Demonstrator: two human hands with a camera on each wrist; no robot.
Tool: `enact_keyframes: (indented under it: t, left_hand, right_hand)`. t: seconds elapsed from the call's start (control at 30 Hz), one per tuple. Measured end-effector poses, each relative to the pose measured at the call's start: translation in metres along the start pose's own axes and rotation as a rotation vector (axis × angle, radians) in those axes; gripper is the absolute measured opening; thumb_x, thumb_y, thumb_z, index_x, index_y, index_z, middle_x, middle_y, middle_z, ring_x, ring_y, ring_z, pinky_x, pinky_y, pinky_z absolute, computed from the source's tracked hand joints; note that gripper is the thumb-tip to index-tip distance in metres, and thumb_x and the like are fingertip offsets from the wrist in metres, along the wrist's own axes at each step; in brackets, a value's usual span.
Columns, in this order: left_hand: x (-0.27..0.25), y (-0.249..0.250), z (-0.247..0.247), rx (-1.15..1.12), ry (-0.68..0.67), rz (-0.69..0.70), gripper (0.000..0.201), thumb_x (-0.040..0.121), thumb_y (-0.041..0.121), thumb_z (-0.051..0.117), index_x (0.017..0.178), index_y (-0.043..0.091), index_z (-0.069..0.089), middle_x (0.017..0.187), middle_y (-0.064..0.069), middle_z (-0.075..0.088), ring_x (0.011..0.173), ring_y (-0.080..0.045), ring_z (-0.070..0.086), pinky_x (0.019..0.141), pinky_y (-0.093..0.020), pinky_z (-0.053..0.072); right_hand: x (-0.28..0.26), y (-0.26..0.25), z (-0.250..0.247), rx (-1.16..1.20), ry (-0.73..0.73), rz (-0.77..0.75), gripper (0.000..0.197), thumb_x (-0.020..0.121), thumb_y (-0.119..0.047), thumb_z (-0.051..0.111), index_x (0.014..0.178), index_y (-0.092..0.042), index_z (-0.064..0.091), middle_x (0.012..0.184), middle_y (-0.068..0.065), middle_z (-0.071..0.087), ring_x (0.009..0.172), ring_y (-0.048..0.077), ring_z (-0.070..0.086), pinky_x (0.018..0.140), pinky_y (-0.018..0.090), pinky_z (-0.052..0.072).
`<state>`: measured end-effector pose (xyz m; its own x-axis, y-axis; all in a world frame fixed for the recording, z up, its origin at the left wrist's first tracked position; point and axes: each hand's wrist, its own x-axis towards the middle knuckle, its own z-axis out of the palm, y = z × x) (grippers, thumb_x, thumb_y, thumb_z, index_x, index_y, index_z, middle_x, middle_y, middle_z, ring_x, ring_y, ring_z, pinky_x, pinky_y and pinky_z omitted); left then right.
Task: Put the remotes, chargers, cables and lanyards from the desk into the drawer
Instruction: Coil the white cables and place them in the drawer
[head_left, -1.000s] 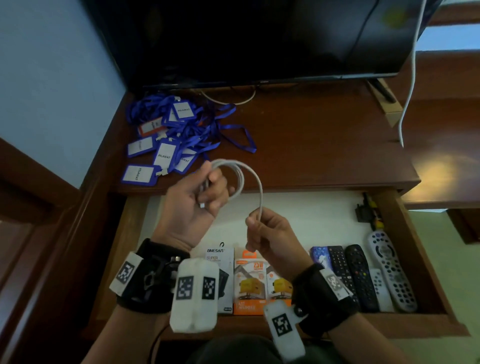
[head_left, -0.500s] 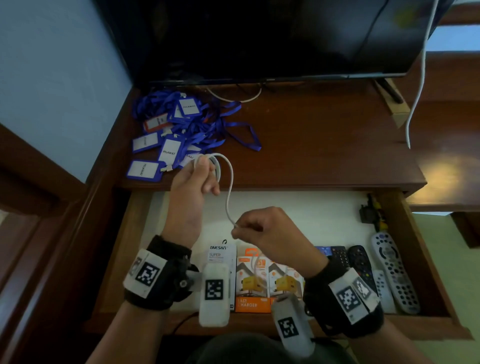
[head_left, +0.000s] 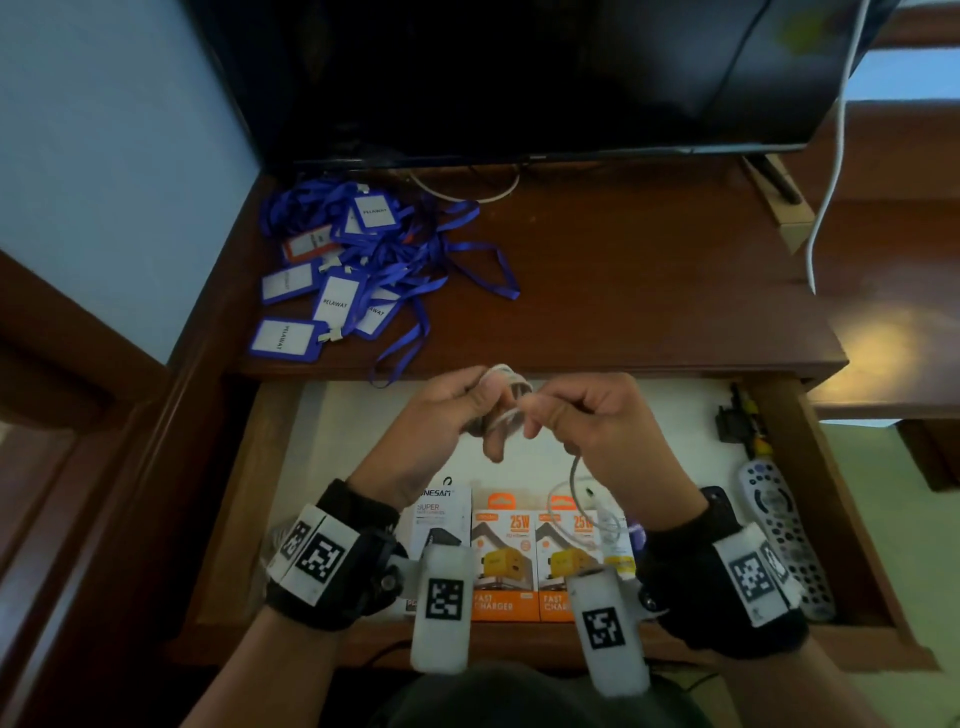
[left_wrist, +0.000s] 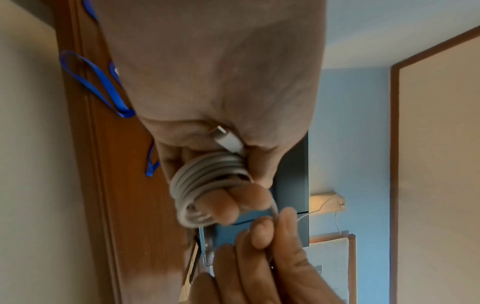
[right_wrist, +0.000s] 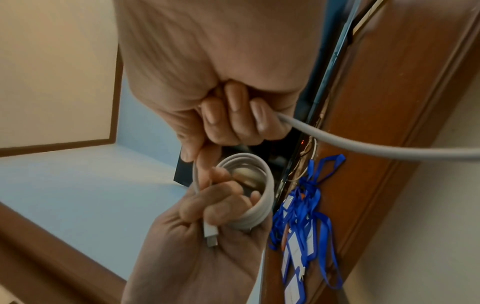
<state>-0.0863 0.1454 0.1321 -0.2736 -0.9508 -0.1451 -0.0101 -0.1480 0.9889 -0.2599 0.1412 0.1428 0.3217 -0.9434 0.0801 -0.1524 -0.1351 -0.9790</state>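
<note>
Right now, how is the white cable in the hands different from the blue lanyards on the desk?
The white cable is round cord wound into a tight coil; the blue lanyards are flat ribbons in a loose tangle. The left hand and right hand hold the cable above the open drawer; the lanyards lie untouched on the desk. Neither is in the drawer.

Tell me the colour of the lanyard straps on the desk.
Blue, clearest in the head view: lanyard straps.

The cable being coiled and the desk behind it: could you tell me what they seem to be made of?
Cable: probably soft plastic or rubber sheathing, matt pale grey, since it bends into tight smooth loops. Desk: apparently wood with a glossy varnish, reddish brown, reflecting a light patch.
</note>
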Motion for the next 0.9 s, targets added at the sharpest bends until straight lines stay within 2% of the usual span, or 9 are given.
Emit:
enact_keyframes:
  t: [0.1,0.27,0.37,0.43,0.6,0.7,0.73,0.83,0.9]
  left_hand:
    - [-0.002,0.001,0.006,-0.053,-0.133,-0.088,0.036,0.091,0.036,0.04,0.077,0.01,0.061,0.046,-0.001,0.045,0.047,-0.015,0.046,0.057,-0.02,0.043]
    - [-0.001,-0.004,0.008,-0.13,-0.149,-0.144,0.036,0.091,0.034,0.043,0.072,0.007,0.057,0.043,0.005,0.034,0.042,-0.012,0.038,0.052,-0.02,0.039]
    - [-0.002,-0.003,0.006,-0.191,-0.089,-0.146,0.034,0.089,0.033,0.045,0.069,0.009,0.059,0.044,0.005,0.031,0.042,-0.012,0.036,0.051,-0.019,0.038]
    - [-0.002,-0.003,0.004,-0.212,-0.058,-0.139,0.034,0.088,0.032,0.045,0.069,0.008,0.059,0.045,0.005,0.031,0.043,-0.012,0.036,0.053,-0.019,0.038]
    - [-0.003,-0.004,-0.003,-0.303,0.075,-0.143,0.033,0.087,0.034,0.048,0.066,0.011,0.06,0.046,0.004,0.028,0.044,-0.014,0.035,0.068,-0.027,0.04]
    - [-0.002,0.0,-0.006,-0.497,0.188,-0.128,0.03,0.085,0.029,0.049,0.064,0.009,0.058,0.044,0.004,0.026,0.04,-0.012,0.034,0.063,-0.021,0.05]
    - [-0.001,0.001,-0.008,-0.583,0.228,-0.122,0.028,0.085,0.028,0.049,0.065,0.009,0.057,0.044,0.005,0.027,0.041,-0.011,0.032,0.06,-0.019,0.05]
    - [0.0,0.001,-0.019,-0.762,0.337,-0.054,0.015,0.083,0.023,0.055,0.076,0.01,0.052,0.048,0.006,0.035,0.052,-0.01,0.025,0.074,-0.025,0.037]
    - [0.001,0.002,-0.026,-0.824,0.382,0.004,0.012,0.085,0.021,0.055,0.078,0.012,0.051,0.05,0.006,0.035,0.054,-0.009,0.025,0.074,-0.027,0.035]
  right_hand:
    - [0.0,0.005,-0.004,-0.009,0.062,-0.016,0.024,0.087,-0.009,0.065,0.063,-0.005,0.066,0.044,-0.012,0.047,0.043,0.002,0.035,0.047,0.011,0.029]
    - [-0.004,0.018,-0.008,0.048,0.171,0.011,0.042,0.073,-0.029,0.074,0.066,0.009,0.058,0.049,0.001,0.04,0.045,0.01,0.03,0.045,0.019,0.028]
    - [-0.006,0.032,-0.008,0.111,0.186,0.064,0.043,0.075,-0.031,0.072,0.066,0.006,0.053,0.051,0.006,0.035,0.048,0.018,0.026,0.045,0.027,0.023]
    - [-0.008,0.042,-0.008,0.169,0.18,0.103,0.038,0.077,-0.029,0.072,0.067,0.002,0.052,0.051,0.007,0.034,0.046,0.016,0.026,0.044,0.024,0.024]
    - [-0.013,0.061,-0.007,0.155,0.162,0.158,0.03,0.077,-0.024,0.074,0.07,-0.002,0.054,0.05,-0.008,0.037,0.047,0.009,0.029,0.046,0.021,0.029]
    - [-0.015,0.068,-0.008,0.101,0.153,0.185,0.022,0.083,-0.013,0.072,0.071,-0.007,0.055,0.049,-0.012,0.041,0.047,0.007,0.032,0.048,0.021,0.031]
    - [-0.016,0.068,-0.009,0.1,0.145,0.191,0.021,0.084,-0.011,0.071,0.071,-0.008,0.056,0.049,-0.012,0.041,0.047,0.007,0.032,0.048,0.02,0.031]
    - [-0.018,0.065,-0.009,0.124,0.106,0.203,0.018,0.086,-0.01,0.069,0.074,-0.006,0.055,0.048,-0.01,0.04,0.047,0.008,0.031,0.048,0.018,0.03]
    - [-0.018,0.062,-0.01,0.1,0.118,0.207,0.019,0.085,-0.01,0.069,0.074,-0.004,0.055,0.048,-0.012,0.042,0.047,0.006,0.033,0.048,0.016,0.032]
